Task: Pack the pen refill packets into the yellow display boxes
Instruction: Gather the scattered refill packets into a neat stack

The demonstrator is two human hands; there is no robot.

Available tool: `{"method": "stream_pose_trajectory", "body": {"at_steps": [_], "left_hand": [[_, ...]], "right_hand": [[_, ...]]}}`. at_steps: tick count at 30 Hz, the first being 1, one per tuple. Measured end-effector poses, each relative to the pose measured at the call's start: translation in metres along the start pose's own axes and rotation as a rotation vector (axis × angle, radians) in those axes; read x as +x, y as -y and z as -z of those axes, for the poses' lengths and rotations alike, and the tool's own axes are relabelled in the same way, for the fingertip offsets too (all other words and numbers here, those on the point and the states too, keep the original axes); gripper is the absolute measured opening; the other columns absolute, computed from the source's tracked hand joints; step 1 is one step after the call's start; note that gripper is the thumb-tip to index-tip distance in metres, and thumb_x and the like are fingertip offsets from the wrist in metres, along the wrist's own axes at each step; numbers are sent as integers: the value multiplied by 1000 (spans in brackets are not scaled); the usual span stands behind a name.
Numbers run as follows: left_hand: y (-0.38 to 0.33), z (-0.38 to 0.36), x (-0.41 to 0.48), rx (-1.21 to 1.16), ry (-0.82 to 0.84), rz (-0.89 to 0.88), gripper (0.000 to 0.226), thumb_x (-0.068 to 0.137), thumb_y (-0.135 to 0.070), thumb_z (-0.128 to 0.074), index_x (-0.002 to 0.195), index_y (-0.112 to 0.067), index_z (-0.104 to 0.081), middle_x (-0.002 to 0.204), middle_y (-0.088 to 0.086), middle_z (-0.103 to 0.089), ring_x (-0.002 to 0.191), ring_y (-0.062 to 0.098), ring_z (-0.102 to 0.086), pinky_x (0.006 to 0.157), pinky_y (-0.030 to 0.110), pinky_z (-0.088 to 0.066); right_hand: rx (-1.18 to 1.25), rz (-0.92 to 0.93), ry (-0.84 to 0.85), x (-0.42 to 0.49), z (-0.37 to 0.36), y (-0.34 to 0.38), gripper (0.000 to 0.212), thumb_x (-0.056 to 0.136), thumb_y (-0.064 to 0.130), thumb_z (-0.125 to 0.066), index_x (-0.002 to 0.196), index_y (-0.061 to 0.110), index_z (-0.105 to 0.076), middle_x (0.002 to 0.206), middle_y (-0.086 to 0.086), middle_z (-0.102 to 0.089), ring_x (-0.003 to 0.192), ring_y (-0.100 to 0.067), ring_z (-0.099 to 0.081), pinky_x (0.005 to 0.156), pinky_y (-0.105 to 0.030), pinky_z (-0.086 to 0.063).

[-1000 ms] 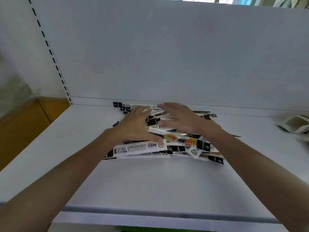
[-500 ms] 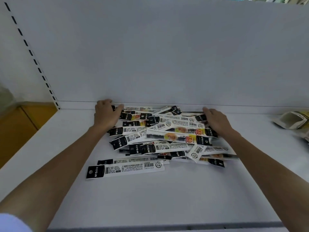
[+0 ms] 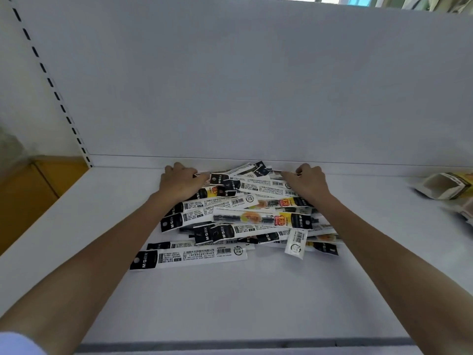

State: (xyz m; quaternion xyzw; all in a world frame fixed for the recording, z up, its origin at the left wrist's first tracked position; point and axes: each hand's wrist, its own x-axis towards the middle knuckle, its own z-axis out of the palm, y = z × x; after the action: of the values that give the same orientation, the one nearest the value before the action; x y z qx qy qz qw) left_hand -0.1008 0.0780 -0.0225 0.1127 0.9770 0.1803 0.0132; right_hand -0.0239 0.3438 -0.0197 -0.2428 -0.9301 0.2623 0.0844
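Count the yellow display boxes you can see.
1 clearly: an open display box far right on the shelf. The cropped, blurry thing nearer may be a second.

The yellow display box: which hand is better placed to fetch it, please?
Probably the right hand: it grips the right end of the pile, nearer the box; the left hand grips the left end.

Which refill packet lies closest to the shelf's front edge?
The long white packet with a black header at its left end, flat at the front left of the heap; all others lie farther back.
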Motion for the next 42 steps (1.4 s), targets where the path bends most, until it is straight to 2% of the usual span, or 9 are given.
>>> {"method": "stream_pose_trajectory", "body": {"at_steps": [4, 7, 10, 16, 24, 34, 38, 41, 42], "left_hand": [[5, -1, 1, 12, -34, -61, 39, 94, -37, -43, 125, -15, -53, 137, 11, -36, 127, 31, -27, 101, 40, -28], [5, -2, 1, 29, -16, -98, 37, 95, -35, -43, 124, -14, -51, 134, 9, -46, 124, 32, -37, 98, 43, -32], [6, 4, 1, 93, 5, -110, 36, 96, -35, -40, 126, -18, -50, 132, 8, -49, 123, 31, -39, 98, 44, -30], [5, 7, 9, 20, 105, -126, 29, 98, -31, -40, 114, -14, -57, 110, 12, -60, 91, 24, -51, 80, 35, -41], [-3, 4, 2, -309, -54, -57, 17, 97, -25, -42, 90, -12, -50, 87, 6, -55, 78, 21, -50, 67, 29, -36], [-15, 37, 13, -462, -96, 34, 17, 91, -16, -45, 81, -12, -59, 64, 1, -46, 57, 15, -39, 48, 24, -25], [-33, 27, -1, -290, 105, -162, 28, 97, -24, -43, 114, -13, -62, 86, 1, -61, 67, 17, -52, 58, 21, -39], [-48, 13, -14, -152, 297, -228, 48, 98, -45, -30, 136, -20, -45, 138, 5, -47, 121, 24, -47, 98, 31, -35], [-49, 13, -15, -166, 298, -248, 51, 97, -49, -26, 138, -23, -41, 141, 5, -44, 124, 23, -44, 99, 32, -33]], "right_hand": [[-206, 319, -158, 2, 6, 10, 43, 88, 35, -54, 123, 9, -54, 141, -16, -36, 130, -31, -33, 107, -44, -29], [-104, 577, 106, -2, -2, 33, 45, 96, 39, -42, 137, 20, -43, 147, -6, -37, 135, -24, -33, 112, -43, -25], [-245, 571, 293, -8, -16, 45, 50, 97, 50, -26, 144, 32, -27, 150, -2, -31, 139, -23, -26, 113, -51, -18], [-296, 558, 217, -11, -16, 44, 44, 95, 51, -32, 128, 30, -52, 126, -7, -47, 122, -24, -38, 99, -44, -29], [-158, 639, 151, -17, -17, 37, 39, 94, 43, -43, 114, 15, -61, 112, -6, -60, 100, -22, -54, 82, -33, -42], [-137, 665, 157, -26, -13, 34, 34, 95, 34, -45, 116, 14, -62, 119, -6, -59, 104, -22, -55, 84, -32, -43], [25, 634, 177, -29, -11, 33, 36, 93, 32, -50, 124, 14, -58, 130, -6, -56, 119, -22, -51, 99, -31, -37], [196, 530, -3, -28, -2, 30, 37, 96, 28, -47, 128, 11, -55, 134, -7, -53, 126, -20, -44, 100, -23, -26], [235, 479, -99, -25, 5, 28, 35, 97, 27, -45, 124, 9, -57, 131, -8, -56, 123, -21, -46, 96, -21, -27]]}}
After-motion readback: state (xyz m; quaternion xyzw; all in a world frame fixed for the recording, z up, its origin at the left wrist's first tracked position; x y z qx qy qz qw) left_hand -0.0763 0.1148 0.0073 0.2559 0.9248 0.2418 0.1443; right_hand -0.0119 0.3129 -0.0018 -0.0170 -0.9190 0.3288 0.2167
